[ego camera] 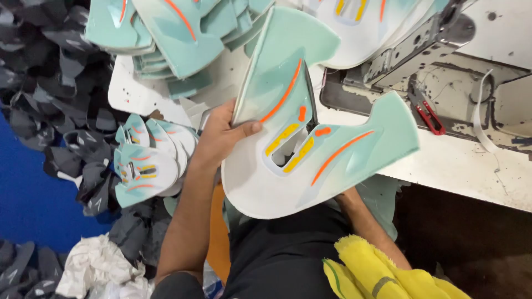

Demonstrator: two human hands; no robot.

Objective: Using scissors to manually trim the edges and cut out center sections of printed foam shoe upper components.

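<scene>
My left hand [221, 135] grips the left edge of a flat shoe upper piece [310, 127], thumb on top. The piece is mint green fading to white, U-shaped, with orange stripes and yellow bars round a cut-out. My right hand is hidden under the piece; only its forearm [368, 224] shows below, so its grip cannot be seen. The piece is held up over my lap, in front of the sewing table [471, 166].
Stacks of the same mint uppers [177, 33] lie on the table at top left, and more [147, 163] sit lower left. Dark grey fabric pieces [50, 72] pile at left. Red thread snips [429, 116] lie by the sewing machine [421, 41]. A yellow cloth [377, 271] rests on my lap.
</scene>
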